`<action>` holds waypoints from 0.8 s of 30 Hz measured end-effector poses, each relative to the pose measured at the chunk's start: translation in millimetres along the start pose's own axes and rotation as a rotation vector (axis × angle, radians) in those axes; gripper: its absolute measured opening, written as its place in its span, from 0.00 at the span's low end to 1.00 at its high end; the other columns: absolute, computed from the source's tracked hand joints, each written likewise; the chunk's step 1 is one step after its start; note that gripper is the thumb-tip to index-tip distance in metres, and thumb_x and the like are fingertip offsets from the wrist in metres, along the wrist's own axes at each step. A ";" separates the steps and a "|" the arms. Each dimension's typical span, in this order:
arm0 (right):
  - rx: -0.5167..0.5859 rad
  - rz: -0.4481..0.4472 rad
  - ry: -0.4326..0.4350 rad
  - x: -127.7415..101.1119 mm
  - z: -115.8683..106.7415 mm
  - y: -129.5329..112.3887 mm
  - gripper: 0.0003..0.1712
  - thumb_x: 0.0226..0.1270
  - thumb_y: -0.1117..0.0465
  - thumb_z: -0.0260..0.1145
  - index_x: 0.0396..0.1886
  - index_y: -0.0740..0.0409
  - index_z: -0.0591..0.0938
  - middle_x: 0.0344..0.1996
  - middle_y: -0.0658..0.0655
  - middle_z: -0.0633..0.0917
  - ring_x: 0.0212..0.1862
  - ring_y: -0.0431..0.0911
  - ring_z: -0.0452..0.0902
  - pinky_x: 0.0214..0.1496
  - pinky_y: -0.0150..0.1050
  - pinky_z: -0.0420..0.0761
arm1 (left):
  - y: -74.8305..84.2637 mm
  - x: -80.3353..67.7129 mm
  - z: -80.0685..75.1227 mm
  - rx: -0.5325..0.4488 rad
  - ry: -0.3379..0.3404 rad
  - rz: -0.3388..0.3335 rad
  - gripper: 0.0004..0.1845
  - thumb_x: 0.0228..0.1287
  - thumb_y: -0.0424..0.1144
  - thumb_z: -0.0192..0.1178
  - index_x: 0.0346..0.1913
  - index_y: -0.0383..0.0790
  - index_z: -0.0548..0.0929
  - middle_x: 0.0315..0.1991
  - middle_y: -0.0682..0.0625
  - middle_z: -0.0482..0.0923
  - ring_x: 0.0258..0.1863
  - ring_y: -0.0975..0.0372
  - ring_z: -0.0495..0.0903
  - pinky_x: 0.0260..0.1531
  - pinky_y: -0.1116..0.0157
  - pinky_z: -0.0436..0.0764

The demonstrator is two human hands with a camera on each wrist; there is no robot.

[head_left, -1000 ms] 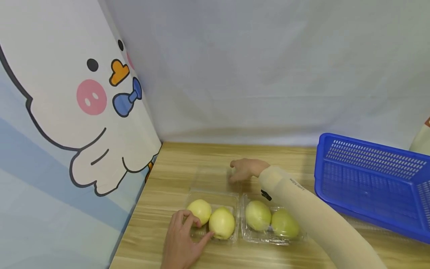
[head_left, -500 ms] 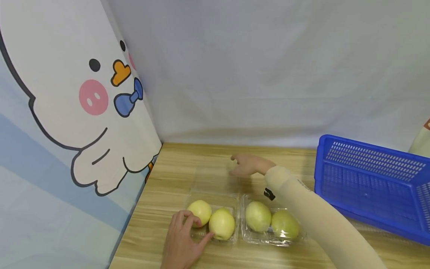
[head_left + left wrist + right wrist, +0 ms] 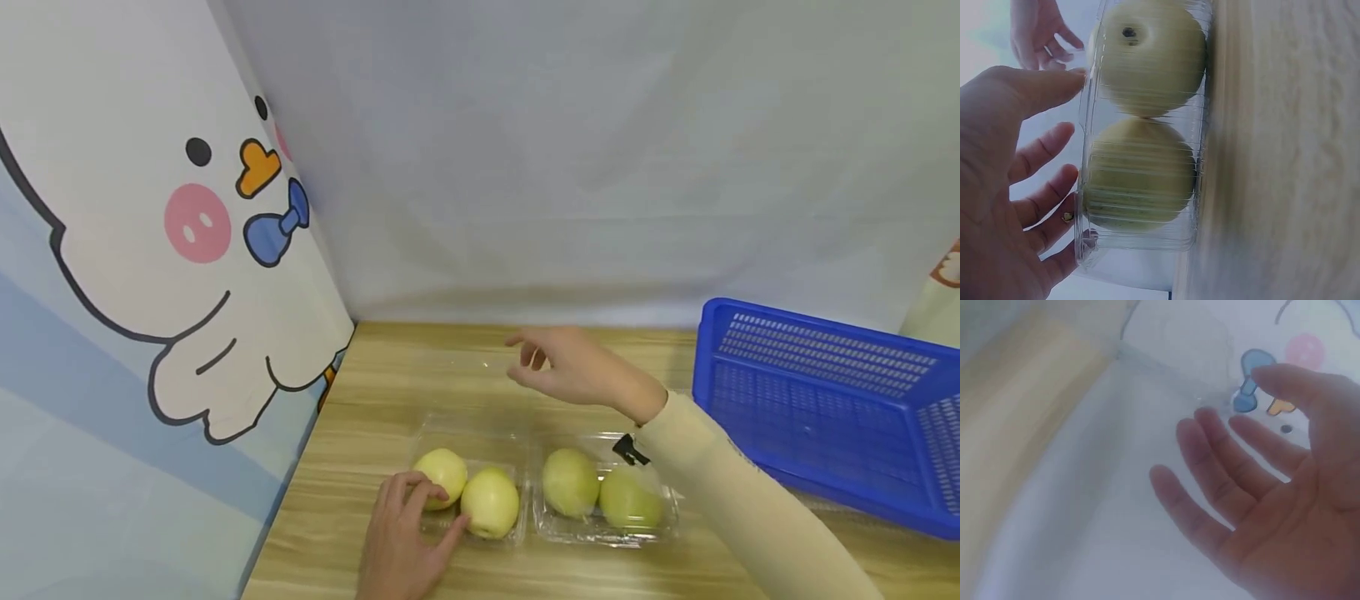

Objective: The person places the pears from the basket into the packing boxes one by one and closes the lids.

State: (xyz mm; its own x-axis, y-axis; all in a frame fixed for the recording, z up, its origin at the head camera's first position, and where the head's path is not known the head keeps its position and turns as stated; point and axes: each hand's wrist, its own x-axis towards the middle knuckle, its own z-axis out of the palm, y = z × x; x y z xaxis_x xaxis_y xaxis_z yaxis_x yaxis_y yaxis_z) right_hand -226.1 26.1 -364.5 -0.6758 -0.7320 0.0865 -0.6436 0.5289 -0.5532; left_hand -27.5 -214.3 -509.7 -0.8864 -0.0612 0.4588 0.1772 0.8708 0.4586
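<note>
Two pale yellow-green apples, a left one (image 3: 441,477) and a right one (image 3: 490,502), lie in a clear plastic clamshell box (image 3: 1083,156). My left hand (image 3: 403,533) is at its front left corner, with thumb and fingertips touching the rim and the fingers spread. Behind the apples the box's clear lid (image 3: 467,392) is folded back, faint against the table. Over the lid's right side, my right hand (image 3: 573,367) hovers with fingers loosely bent and nothing in them. Lid edges pass close to its fingertips in the right wrist view.
Just right stands a second clear box (image 3: 600,537) with two more apples (image 3: 570,483). A blue perforated basket (image 3: 806,315) sits farther right. A small black clip (image 3: 630,450) shows by the right sleeve. A white cloth backs the wooden table; a cartoon-printed curtain hangs at left.
My right hand has lifted from low beside the lid, its forearm shifting slightly right. The lid's far edge now shows farther left and back. The left hand keeps its place at the box.
</note>
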 end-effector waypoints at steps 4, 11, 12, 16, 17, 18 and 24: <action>-0.037 -0.104 0.003 -16.8 8.4 -12.9 0.20 0.77 0.54 0.67 0.62 0.59 0.85 0.42 0.51 0.91 0.44 0.43 0.87 0.48 0.41 0.87 | 1.4 1.0 -2.0 -0.103 0.112 -0.120 0.11 0.57 0.38 0.80 0.35 0.48 0.86 0.48 0.50 0.81 0.50 0.59 0.80 0.47 0.56 0.86; -0.134 -0.212 0.003 -47.8 39.6 -27.5 0.17 0.77 0.53 0.68 0.58 0.56 0.87 0.50 0.52 0.90 0.47 0.43 0.87 0.52 0.39 0.88 | -0.4 3.1 -10.1 -0.381 0.405 -0.287 0.09 0.81 0.28 0.53 0.51 0.30 0.83 0.48 0.52 0.80 0.48 0.70 0.77 0.49 0.75 0.75; -0.157 -0.243 0.022 -52.1 45.7 -27.2 0.16 0.76 0.53 0.69 0.57 0.55 0.88 0.50 0.51 0.90 0.46 0.43 0.87 0.50 0.38 0.88 | -0.4 3.1 -12.0 -0.449 0.401 -0.324 0.12 0.83 0.30 0.48 0.53 0.28 0.81 0.48 0.54 0.80 0.48 0.71 0.77 0.48 0.76 0.75; -0.259 -0.394 0.111 -67.2 66.3 -25.9 0.14 0.71 0.51 0.74 0.50 0.52 0.89 0.45 0.49 0.89 0.43 0.40 0.86 0.46 0.33 0.87 | -1.5 5.0 -19.6 -0.734 0.293 -0.503 0.23 0.89 0.41 0.36 0.60 0.25 0.76 0.52 0.58 0.78 0.48 0.70 0.80 0.46 0.74 0.80; -0.284 -0.430 0.124 -70.8 71.1 -25.5 0.14 0.70 0.51 0.75 0.49 0.52 0.89 0.44 0.48 0.89 0.42 0.39 0.86 0.45 0.32 0.87 | -1.4 6.4 -22.3 -0.794 0.259 -0.555 0.25 0.90 0.44 0.35 0.61 0.25 0.74 0.53 0.58 0.78 0.49 0.69 0.81 0.46 0.73 0.82; -0.310 -0.463 0.138 -74.2 75.6 -25.3 0.13 0.68 0.50 0.76 0.47 0.51 0.88 0.42 0.48 0.88 0.40 0.38 0.84 0.43 0.31 0.86 | -2.4 7.7 -24.3 -0.838 0.224 -0.604 0.25 0.90 0.46 0.34 0.62 0.26 0.73 0.53 0.58 0.77 0.49 0.69 0.81 0.46 0.72 0.83; -0.459 -0.578 0.184 -88.6 98.0 -26.9 0.13 0.57 0.52 0.82 0.33 0.45 0.84 0.31 0.42 0.79 0.31 0.33 0.68 0.33 0.22 0.72 | -9.8 14.4 -30.1 -0.793 0.058 -0.794 0.19 0.87 0.43 0.48 0.67 0.33 0.72 0.57 0.56 0.75 0.50 0.73 0.76 0.47 0.72 0.77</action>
State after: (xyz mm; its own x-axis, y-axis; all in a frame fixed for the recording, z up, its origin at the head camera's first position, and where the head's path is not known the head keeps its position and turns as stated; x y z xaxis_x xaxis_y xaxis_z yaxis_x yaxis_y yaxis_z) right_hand -113.7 34.7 -438.5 -0.2087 -0.8845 0.4171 -0.9710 0.2382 0.0193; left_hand -29.1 -238.5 -484.6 -0.8515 -0.5012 -0.1542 -0.1891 0.0192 0.9818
